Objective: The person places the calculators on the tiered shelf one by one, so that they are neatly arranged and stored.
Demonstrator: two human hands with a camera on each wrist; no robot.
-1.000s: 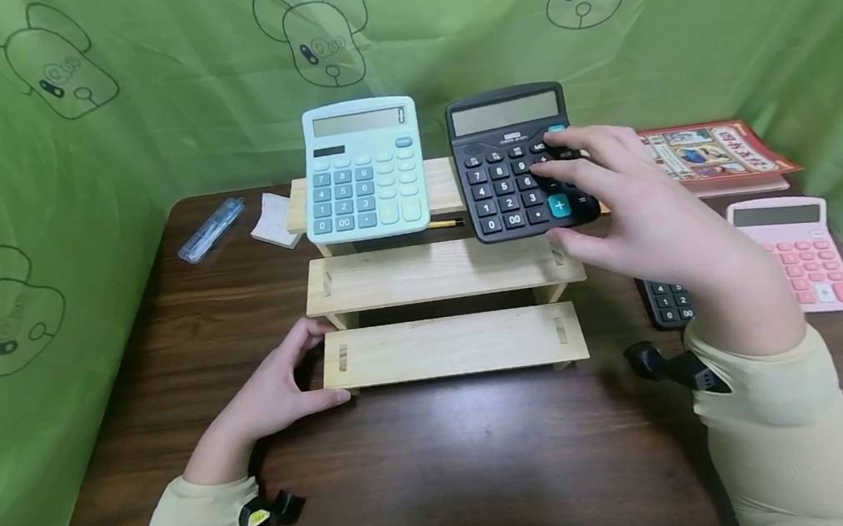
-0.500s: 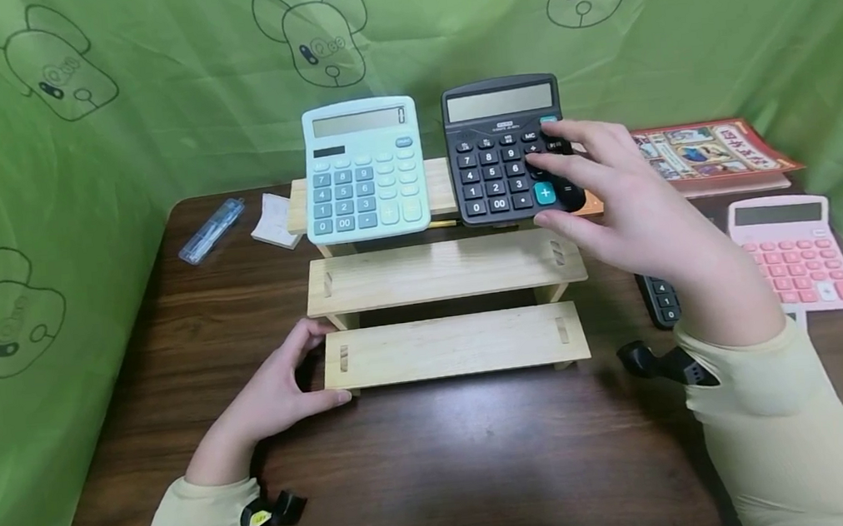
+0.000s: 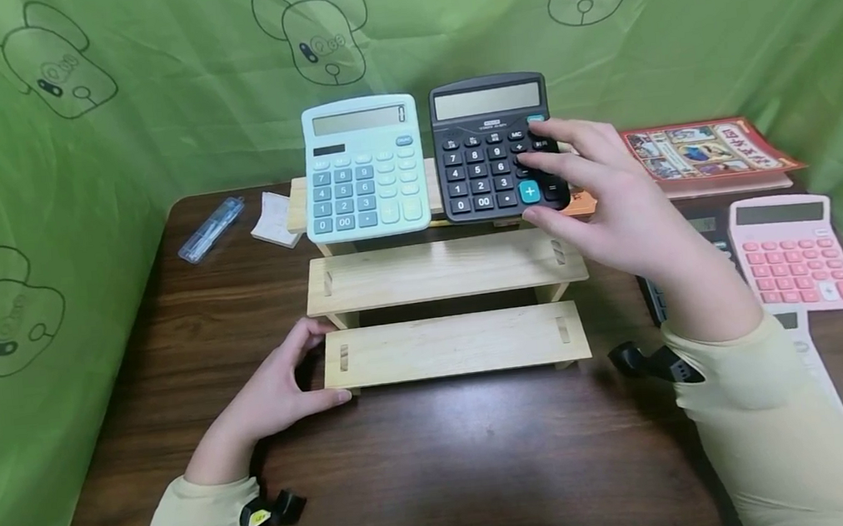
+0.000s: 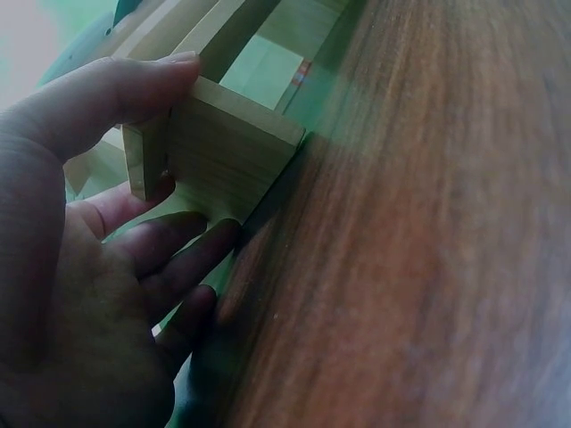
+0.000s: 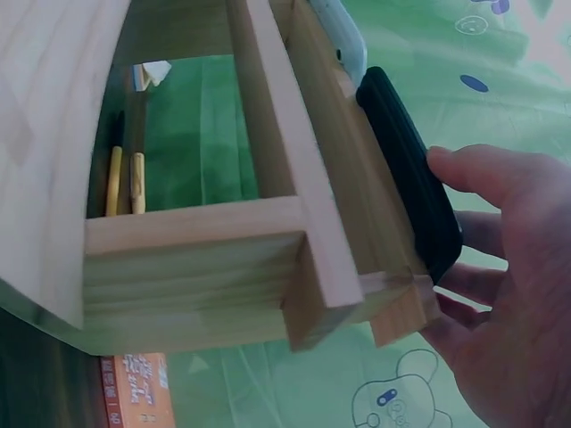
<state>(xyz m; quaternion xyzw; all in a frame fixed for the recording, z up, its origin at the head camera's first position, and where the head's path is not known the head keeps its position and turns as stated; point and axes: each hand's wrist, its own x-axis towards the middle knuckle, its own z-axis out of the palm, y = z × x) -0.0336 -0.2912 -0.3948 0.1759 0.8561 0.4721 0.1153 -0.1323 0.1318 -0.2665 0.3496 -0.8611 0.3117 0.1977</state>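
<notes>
A three-tier wooden stand (image 3: 445, 269) stands mid-table. My left hand (image 3: 279, 384) holds the left end of its lowest tier; in the left wrist view the thumb lies on the board's edge and the fingers curl beneath. On the top tier a light blue calculator (image 3: 364, 168), its display showing 0, leans back at the left. Beside it, to the right, is a black calculator (image 3: 487, 153) with a narrow gap between. My right hand (image 3: 612, 204) grips the black calculator at its right side, fingertips over its keys, thumb at the lower right corner.
Right of the stand lie a pink calculator (image 3: 797, 255), a dark calculator (image 3: 707, 225) and a pale one (image 3: 794, 321), the last two partly behind my right arm. A red book (image 3: 708, 150) lies behind them. Back left are a clear packet (image 3: 211, 229) and white paper (image 3: 275, 219). Green curtains enclose the table.
My right hand has carried the black calculator left and farther back, closer to the light blue one, and it has straightened from a slight tilt. My left hand stays in place.
</notes>
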